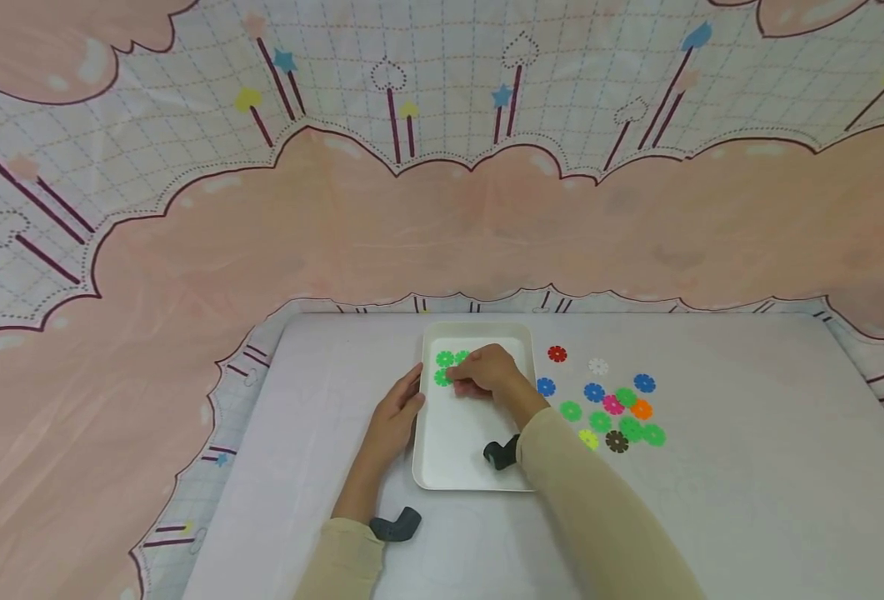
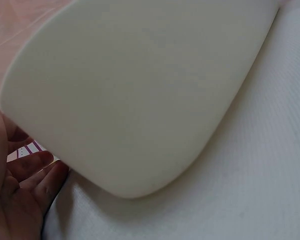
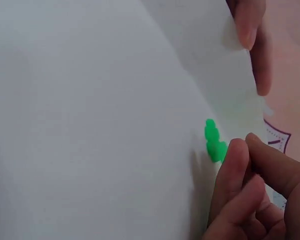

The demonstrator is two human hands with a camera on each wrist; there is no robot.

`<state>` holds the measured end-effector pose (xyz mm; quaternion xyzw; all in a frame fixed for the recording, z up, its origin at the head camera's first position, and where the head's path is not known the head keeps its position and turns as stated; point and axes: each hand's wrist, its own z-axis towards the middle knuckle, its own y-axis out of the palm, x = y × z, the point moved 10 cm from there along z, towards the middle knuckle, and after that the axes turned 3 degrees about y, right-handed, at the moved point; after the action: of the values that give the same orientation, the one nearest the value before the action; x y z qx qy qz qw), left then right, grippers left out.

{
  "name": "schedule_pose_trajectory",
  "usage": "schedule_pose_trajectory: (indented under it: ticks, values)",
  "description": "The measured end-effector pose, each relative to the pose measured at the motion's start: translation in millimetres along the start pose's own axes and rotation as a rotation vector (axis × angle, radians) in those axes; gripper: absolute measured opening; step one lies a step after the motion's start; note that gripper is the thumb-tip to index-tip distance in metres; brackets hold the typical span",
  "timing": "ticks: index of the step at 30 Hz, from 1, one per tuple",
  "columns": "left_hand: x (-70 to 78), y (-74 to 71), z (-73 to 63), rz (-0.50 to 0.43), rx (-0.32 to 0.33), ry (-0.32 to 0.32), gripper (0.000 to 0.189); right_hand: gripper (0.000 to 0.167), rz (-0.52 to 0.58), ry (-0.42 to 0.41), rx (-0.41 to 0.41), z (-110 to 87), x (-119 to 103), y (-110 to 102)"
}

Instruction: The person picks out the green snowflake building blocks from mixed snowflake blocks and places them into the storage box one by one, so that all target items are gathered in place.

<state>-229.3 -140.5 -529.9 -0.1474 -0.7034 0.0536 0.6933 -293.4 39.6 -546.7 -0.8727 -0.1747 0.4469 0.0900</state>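
A white rectangular tray lies on the table, with several green flower-shaped plastic discs grouped near its far left corner. My right hand reaches over the tray from the right. Its thumb and forefinger pinch at the edge of a green disc, close over the tray floor; the fingertips hide part of the disc. My left hand rests against the outside of the tray's left rim with its fingers fairly straight. In the left wrist view its fingers lie along the tray's edge.
Right of the tray, loose discs lie scattered: a red one, a white one, blue, pink, orange, yellow and brown ones, and several green ones. A white cloth covers the table. A patterned curtain hangs behind.
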Motion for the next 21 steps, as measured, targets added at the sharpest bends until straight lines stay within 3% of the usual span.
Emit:
schedule_pose_trajectory:
  ticks: [9,21]
  values:
    - [1.5,-0.3,0.9,0.000,-0.001,0.011,0.051,0.015,-0.101,-0.174,-0.120,-30.3,-35.6,-10.9]
    - [0.2,-0.6,1.0,-0.004,0.004,0.015,0.050,0.025,-0.321,-0.352,-0.123,-65.4,-53.8,-60.6]
